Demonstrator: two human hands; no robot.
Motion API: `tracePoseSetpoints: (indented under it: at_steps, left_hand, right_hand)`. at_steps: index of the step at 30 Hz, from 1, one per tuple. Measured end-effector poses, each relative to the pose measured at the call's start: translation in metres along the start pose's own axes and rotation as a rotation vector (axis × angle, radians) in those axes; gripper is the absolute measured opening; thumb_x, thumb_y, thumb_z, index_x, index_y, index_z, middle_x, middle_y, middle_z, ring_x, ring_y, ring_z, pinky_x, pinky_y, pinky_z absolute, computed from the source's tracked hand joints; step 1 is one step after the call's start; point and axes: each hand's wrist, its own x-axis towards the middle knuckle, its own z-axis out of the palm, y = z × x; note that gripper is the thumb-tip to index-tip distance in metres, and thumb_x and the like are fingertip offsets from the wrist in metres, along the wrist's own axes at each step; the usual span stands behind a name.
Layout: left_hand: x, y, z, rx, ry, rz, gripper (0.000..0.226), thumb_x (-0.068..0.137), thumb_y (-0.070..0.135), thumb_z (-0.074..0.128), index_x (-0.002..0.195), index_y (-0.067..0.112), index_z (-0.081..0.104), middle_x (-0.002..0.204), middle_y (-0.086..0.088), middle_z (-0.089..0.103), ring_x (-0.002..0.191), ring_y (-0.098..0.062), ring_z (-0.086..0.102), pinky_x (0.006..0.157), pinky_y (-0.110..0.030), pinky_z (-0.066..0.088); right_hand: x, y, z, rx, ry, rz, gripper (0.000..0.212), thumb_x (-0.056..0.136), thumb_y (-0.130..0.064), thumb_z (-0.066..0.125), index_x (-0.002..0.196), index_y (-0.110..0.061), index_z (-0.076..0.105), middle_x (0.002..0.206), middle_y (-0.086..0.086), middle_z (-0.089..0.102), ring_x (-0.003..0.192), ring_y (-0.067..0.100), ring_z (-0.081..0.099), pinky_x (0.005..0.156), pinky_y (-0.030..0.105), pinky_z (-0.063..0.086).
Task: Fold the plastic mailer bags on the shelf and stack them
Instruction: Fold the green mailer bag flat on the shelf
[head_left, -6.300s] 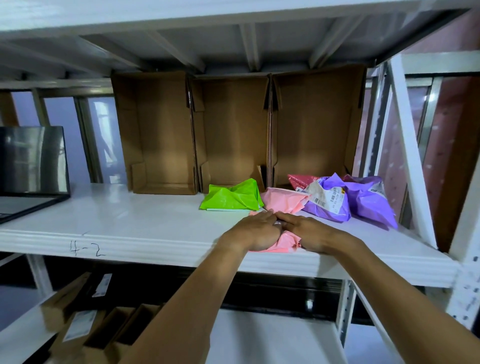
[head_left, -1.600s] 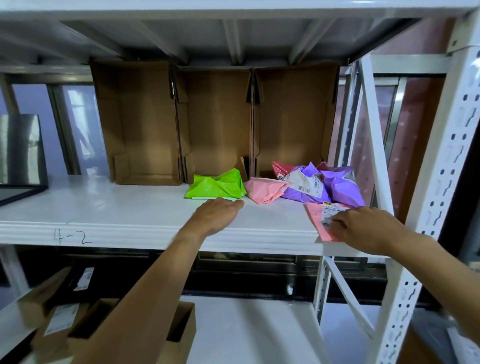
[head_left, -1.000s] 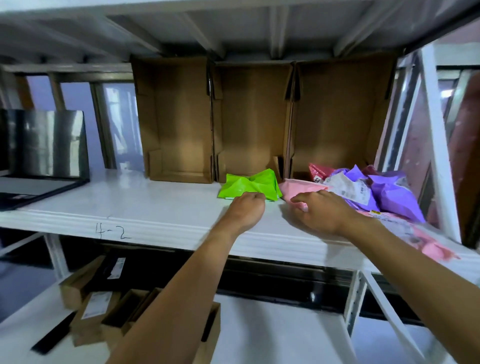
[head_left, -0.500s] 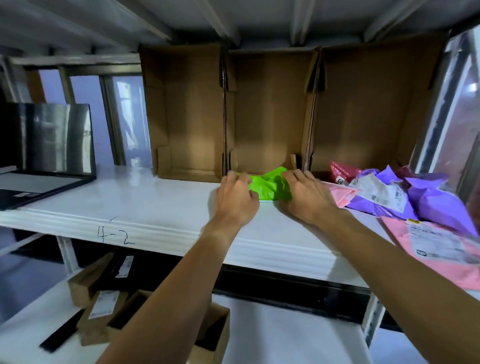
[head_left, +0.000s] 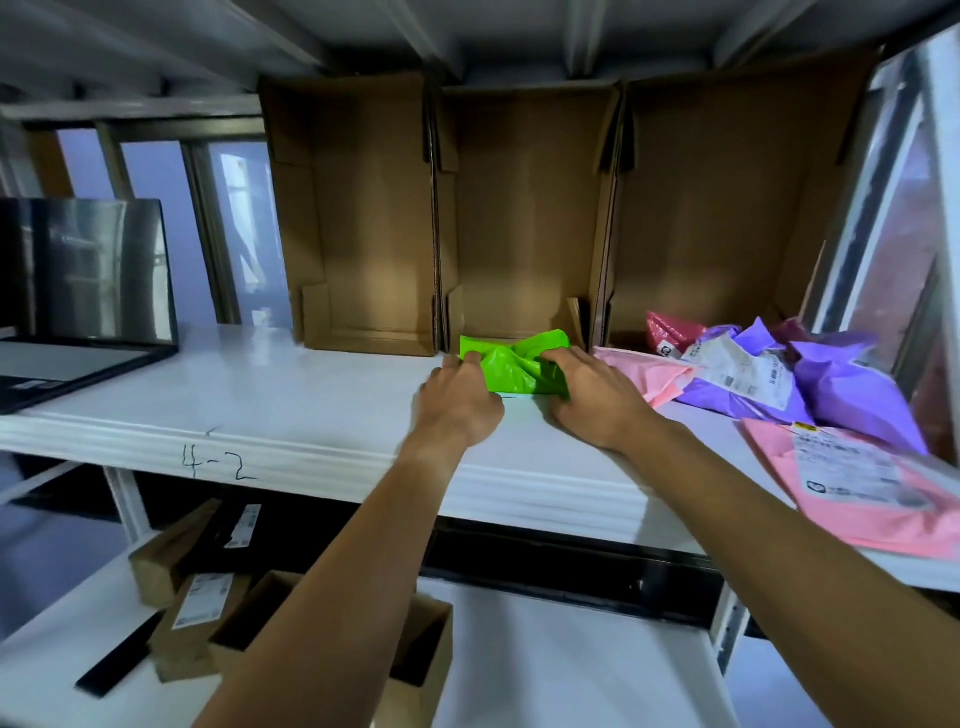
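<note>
The crumpled green bag (head_left: 519, 366) lies on the white shelf (head_left: 291, 400), just in front of the middle cardboard box (head_left: 524, 208). The left hand (head_left: 460, 402) grips its left end, fingers (head_left: 470, 359) curled over the edge. The right hand (head_left: 597, 397) grips the right end likewise, so the bag sits between both sets of fingers. A pink bag (head_left: 649, 371) lies just beside the right hand.

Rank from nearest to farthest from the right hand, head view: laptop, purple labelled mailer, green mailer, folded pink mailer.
From the right hand:
1. green mailer, held by its fingers, just left.
2. folded pink mailer, beside it on the right.
3. purple labelled mailer, further right.
4. laptop, far left on the shelf.
</note>
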Motion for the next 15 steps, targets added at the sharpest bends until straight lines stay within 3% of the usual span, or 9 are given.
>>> tracePoseSetpoints:
  at_steps: [8,15]
  left_hand:
    - [-0.025,0.009,-0.020,-0.154,0.081,0.000,0.059,0.080,0.031,0.068,0.137,0.024,0.057,0.130,-0.010,0.052,0.121,-0.033,0.054,0.104,-0.040,0.045]
    - [-0.060,0.011,-0.026,-0.239,0.085,0.135,0.065,0.077,-0.004,0.053,0.136,0.022,0.060,0.126,-0.007,0.047,0.124,-0.025,0.052,0.107,-0.029,0.040]
  right_hand:
    - [-0.035,-0.018,-0.016,0.084,0.038,0.040,0.064,0.084,-0.031,0.065,0.143,-0.018,0.046,0.138,0.007,0.050,0.126,0.030,0.049,0.100,0.035,0.043]
    - [-0.066,-0.023,-0.028,0.041,0.063,0.027,0.066,0.077,-0.040,0.064,0.140,-0.021,0.051,0.133,0.003,0.052,0.122,0.028,0.049,0.100,0.036,0.043]
